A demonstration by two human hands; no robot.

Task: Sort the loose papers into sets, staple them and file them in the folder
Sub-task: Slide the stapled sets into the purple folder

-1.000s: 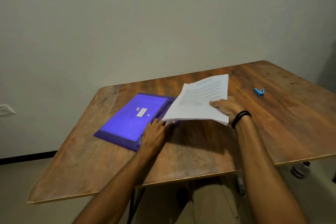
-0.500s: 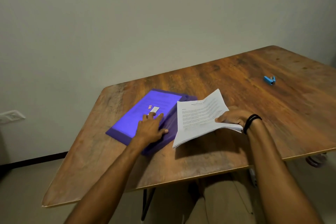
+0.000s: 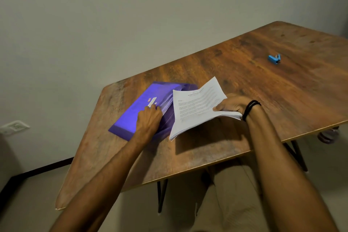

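A purple folder [image 3: 139, 107] lies on the left part of the wooden table [image 3: 263, 88]. My left hand [image 3: 149, 117] rests on the folder's right side, fingers curled over its flap edge. My right hand [image 3: 231, 105], a black band on its wrist, grips a stack of printed white papers [image 3: 194, 107] by the right edge and holds it tilted just right of the folder, lower left corner near the tabletop. A small blue stapler [image 3: 274, 59] sits far right on the table, away from both hands.
A pale wall stands behind the table. A wall socket [image 3: 14, 127] is low on the left. Black table legs [image 3: 162, 196] and my lap show under the near edge. A round object [image 3: 327, 134] hangs below the right edge.
My right hand has brought the paper stack lower and closer to me, beside the folder. My left hand has moved from the folder's near corner up onto its cover. The view has shifted left.
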